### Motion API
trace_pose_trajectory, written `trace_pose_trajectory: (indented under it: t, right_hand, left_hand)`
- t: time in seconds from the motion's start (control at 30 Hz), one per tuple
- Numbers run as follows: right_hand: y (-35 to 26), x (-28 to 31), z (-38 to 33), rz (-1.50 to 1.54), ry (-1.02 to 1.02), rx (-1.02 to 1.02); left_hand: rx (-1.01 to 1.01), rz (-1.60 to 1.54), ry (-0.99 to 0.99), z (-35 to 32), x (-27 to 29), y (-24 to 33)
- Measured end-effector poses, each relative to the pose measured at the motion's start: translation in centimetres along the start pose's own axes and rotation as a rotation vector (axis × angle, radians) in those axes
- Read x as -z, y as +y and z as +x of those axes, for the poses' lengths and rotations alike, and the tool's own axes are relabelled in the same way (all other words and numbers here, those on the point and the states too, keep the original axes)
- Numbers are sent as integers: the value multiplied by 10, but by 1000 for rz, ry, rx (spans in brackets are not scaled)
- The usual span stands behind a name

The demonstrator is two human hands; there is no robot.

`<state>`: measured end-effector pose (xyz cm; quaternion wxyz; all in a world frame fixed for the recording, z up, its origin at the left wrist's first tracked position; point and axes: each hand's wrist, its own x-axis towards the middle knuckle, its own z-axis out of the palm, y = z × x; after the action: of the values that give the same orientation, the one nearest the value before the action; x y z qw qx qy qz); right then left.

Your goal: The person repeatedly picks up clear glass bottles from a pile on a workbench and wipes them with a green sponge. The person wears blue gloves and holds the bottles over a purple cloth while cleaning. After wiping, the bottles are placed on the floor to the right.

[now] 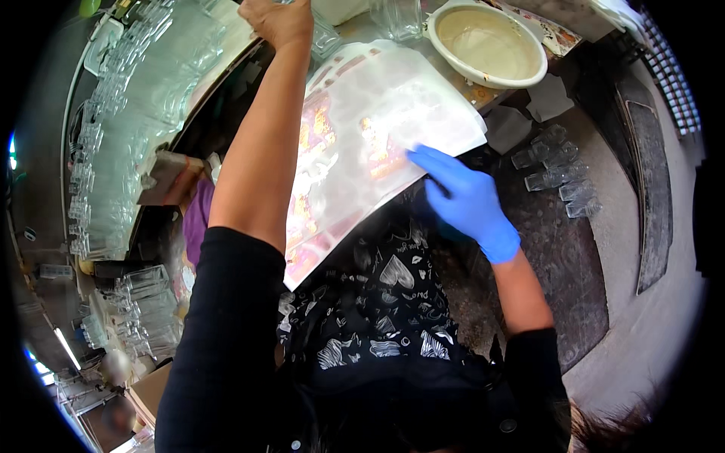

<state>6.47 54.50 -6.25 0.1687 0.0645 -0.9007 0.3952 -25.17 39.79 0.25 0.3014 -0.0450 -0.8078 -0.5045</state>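
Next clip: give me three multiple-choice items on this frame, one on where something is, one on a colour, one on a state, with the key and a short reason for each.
1. Where does the white basin stand?
A. At the far end of the work surface, beyond the sheet
B. On the floor beside the scattered glasses
C. On the left shelf among the glass stacks

2. What colour is the glove on the right hand?
A. Yellow
B. Blue
C. Black

3. What is the state of the basin?
A. Turned upside down
B. Covered with a lid
C. Upright, holding a cloudy beige liquid

Key: 1 A, the basin sits past the top edge of the translucent printed sheet. 2 B, the gloved hand resting on the sheet's edge is blue, while the left hand is bare. 3 C, its open rim faces up and pale liquid fills it.
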Motion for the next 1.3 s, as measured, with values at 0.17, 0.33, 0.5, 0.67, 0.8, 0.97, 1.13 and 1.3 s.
trace_pose_trajectory:
  t: [0.17, 0.33, 0.5, 0.67, 0.8, 0.97, 1.13, 1.3]
  right_hand:
    - [-2, -25, 14, -303, -214, 130]
    - [2, -25, -1, -486, -36, 309]
    - [-1, -27, -12, -77, 70, 304]
    - [-48, -16, -9, 673, -10, -424]
    - [-78, -26, 4, 786, -29, -386]
    - [-94, -58, 7, 804, -104, -346]
    - [-118, -90, 20, 848, -225, -340]
    - [-119, -99, 24, 798, -274, -378]
  left_hand:
    - [-178, 251, 60, -15, -7, -3]
    - [-396, 47, -70, -1, 34, -4]
    - [-478, -76, -84, -14, 90, 29]
    - [-245, -266, -267, -14, 186, 58]
    - [-97, -215, -389, -19, 280, 69]
    - [159, 186, -490, 4, 357, 8]
    - [-1, 290, -2, -41, 399, -100]
    - [780, -402, -290, -101, 408, -103]
